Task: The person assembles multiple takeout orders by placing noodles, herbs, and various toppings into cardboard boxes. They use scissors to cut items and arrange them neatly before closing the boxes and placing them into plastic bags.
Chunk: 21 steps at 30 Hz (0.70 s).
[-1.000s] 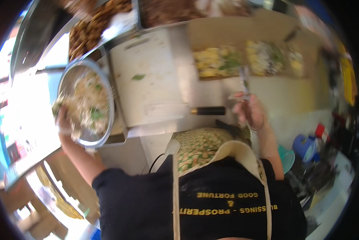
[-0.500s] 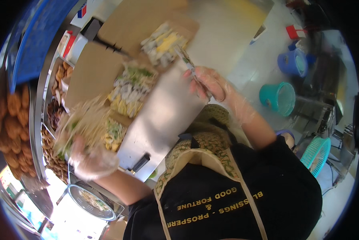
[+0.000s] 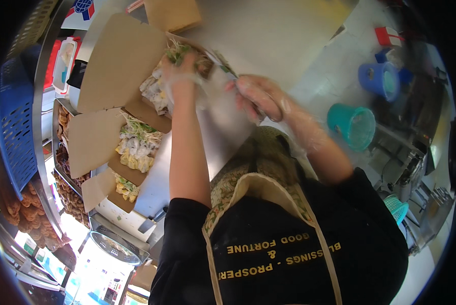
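Note:
My left hand [image 3: 181, 76], in a clear plastic glove and smeared by motion, is closed on a bunch of bean sprouts with green leaves [image 3: 178, 53]. It is over the farthest open cardboard box [image 3: 149, 118], which has pale chunky food [image 3: 154, 92] in it. In my gloved right hand [image 3: 261, 97] is a pair of scissors [image 3: 223, 63], its blades pointing at that box. Nearer to me, a second open box [image 3: 128, 172] holds white and yellow pieces topped with sprouts [image 3: 135, 145]. A smaller box [image 3: 117, 199] beside it has similar food.
Trays of brown fried food [image 3: 70, 190] and a blue perforated basket [image 3: 17, 122] line the left side. A knife with a dark handle [image 3: 159, 213] lies near the counter's edge. A colander [image 3: 115, 246] stands lower left. Teal [image 3: 351, 126] and blue [image 3: 378, 81] buckets stand at right.
My left hand has moved from the near left, where it held a large bunch of sprouts, to the far box. The right hand still holds the scissors. The view has shifted.

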Each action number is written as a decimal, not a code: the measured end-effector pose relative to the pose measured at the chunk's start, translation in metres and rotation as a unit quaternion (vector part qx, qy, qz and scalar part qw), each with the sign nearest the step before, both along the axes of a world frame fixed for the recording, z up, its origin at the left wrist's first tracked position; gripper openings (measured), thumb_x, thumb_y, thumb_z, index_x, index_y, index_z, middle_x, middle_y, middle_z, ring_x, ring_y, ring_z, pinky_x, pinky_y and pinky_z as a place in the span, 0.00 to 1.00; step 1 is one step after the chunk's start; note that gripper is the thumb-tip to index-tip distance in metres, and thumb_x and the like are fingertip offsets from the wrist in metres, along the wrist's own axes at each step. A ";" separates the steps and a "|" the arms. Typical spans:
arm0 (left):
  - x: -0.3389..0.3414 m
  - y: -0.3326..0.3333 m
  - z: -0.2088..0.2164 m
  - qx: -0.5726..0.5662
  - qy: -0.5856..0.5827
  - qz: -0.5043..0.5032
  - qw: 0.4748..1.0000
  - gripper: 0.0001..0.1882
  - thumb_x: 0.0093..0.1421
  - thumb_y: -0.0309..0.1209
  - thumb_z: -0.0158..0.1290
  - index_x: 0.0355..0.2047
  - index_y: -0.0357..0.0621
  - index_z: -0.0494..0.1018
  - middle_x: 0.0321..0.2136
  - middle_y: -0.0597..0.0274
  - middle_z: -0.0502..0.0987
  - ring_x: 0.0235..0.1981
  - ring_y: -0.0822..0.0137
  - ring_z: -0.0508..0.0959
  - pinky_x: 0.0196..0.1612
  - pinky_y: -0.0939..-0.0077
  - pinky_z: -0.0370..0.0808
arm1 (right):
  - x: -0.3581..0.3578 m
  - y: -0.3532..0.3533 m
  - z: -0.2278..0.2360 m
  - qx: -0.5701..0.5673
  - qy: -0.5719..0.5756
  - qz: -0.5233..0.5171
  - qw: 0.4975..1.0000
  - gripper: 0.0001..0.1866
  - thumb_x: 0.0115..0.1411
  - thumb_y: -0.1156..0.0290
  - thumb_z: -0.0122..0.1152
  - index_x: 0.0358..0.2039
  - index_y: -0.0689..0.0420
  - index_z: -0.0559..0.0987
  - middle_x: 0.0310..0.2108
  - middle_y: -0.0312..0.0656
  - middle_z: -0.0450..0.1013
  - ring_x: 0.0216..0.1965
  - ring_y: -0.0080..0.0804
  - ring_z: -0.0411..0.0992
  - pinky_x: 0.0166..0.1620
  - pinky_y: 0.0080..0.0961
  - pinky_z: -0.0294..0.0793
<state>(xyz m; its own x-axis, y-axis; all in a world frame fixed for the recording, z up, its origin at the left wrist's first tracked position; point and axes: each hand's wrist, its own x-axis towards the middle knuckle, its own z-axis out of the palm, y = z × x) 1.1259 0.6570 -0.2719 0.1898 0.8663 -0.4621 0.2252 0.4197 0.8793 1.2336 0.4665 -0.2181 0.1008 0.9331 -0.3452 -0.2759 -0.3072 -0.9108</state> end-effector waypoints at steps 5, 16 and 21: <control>0.023 -0.005 0.016 0.194 0.413 -0.177 0.872 0.29 0.51 0.33 0.62 0.53 0.41 0.67 0.43 0.46 0.77 0.47 0.51 0.77 0.46 0.62 0.76 | 0.005 0.027 0.001 -0.110 0.018 0.018 0.994 0.34 0.65 0.37 0.42 0.43 0.59 0.74 0.23 0.38 0.70 0.15 0.20 0.64 0.17 0.22 0.64; -0.038 0.027 0.041 0.171 0.381 -0.406 0.813 0.25 0.57 0.33 0.56 0.56 0.48 0.71 0.57 0.54 0.70 0.58 0.54 0.72 0.57 0.65 0.71 | -0.003 0.050 0.015 -0.138 -0.010 0.080 0.987 0.41 0.62 0.30 0.41 0.41 0.62 0.73 0.18 0.36 0.67 0.10 0.20 0.60 0.11 0.24 0.60; -0.029 0.024 0.043 0.210 0.475 -0.312 0.795 0.17 0.60 0.33 0.52 0.48 0.42 0.76 0.50 0.49 0.77 0.53 0.52 0.76 0.55 0.61 0.73 | -0.019 0.069 -0.002 -0.212 0.012 0.013 0.977 0.38 0.62 0.31 0.42 0.40 0.61 0.74 0.14 0.34 0.65 0.09 0.20 0.59 0.11 0.24 0.57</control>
